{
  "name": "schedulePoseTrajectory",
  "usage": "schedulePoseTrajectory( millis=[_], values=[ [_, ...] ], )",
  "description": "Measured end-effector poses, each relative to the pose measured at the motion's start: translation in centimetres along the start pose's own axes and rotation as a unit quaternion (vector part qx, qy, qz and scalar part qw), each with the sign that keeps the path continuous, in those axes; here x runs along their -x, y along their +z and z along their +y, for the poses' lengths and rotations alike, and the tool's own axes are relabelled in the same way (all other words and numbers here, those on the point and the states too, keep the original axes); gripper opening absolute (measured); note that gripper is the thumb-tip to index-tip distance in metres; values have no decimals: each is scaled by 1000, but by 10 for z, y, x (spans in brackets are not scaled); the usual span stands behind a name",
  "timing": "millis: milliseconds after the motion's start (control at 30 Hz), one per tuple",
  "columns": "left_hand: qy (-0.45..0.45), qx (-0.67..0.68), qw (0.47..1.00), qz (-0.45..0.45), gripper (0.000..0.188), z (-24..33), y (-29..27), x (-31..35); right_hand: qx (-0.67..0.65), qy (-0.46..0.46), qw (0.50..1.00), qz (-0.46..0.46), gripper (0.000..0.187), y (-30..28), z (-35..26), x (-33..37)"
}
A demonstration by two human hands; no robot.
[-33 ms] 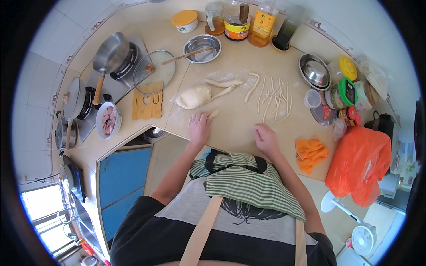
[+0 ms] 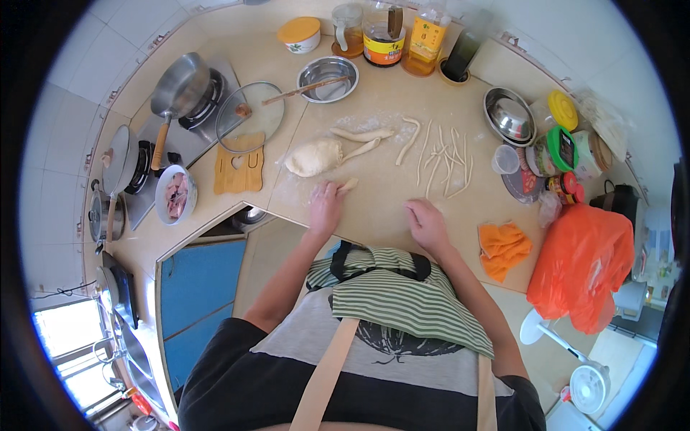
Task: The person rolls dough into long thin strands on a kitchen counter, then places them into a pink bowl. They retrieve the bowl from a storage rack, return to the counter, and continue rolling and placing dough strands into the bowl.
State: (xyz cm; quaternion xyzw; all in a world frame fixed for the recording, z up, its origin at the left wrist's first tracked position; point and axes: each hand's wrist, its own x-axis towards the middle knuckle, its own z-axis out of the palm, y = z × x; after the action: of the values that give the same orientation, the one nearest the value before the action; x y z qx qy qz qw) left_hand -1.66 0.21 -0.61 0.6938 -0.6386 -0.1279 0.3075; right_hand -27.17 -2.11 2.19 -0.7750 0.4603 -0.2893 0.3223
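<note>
My left hand (image 2: pixel 325 207) is closed at the near edge of the counter, and a small piece of dough (image 2: pixel 349 184) sticks out past its fingertips. Just beyond it lie a large lump of dough (image 2: pixel 314 157) and two thick dough strips (image 2: pixel 359 135). My right hand (image 2: pixel 427 224) is curled over the counter, thumb side toward the left; whatever its fingers hold, if anything, is hidden. Beyond that hand, a bent dough strip (image 2: pixel 409 141) and several thin dough strands (image 2: pixel 449 159) are spread on the floured surface.
On the left stand a white bowl of raw meat (image 2: pixel 177 194), a wooden board (image 2: pixel 238 167), a glass lid (image 2: pixel 264 108) and a saucepan (image 2: pixel 180 84). A steel bowl (image 2: pixel 328 96) holding a stick is at the back. To the right are an orange cloth (image 2: pixel 505 250) and red bag (image 2: pixel 586 262).
Both hands have shifted very slightly: the left a little to the right with its piece of dough, the right a little to the left. Everything else looks the same.
</note>
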Motion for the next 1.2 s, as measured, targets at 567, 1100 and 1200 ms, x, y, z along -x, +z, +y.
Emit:
schedulePoseTrajectory(
  millis=[567, 1100, 1200],
  values=[
    [-197, 508, 793, -274, 23, 57, 5, 9, -277, 227, 934, 9, 20, 37, -26, 18],
    [89, 202, 972, -82, 46, 4, 26, 4, -54, 388, 853, 344, 31, 17, 0, 288],
    [109, 189, 964, -151, 37, 46, 44, 53, -194, 493, 783, 326, 32, 37, 9, 385]
  ],
)
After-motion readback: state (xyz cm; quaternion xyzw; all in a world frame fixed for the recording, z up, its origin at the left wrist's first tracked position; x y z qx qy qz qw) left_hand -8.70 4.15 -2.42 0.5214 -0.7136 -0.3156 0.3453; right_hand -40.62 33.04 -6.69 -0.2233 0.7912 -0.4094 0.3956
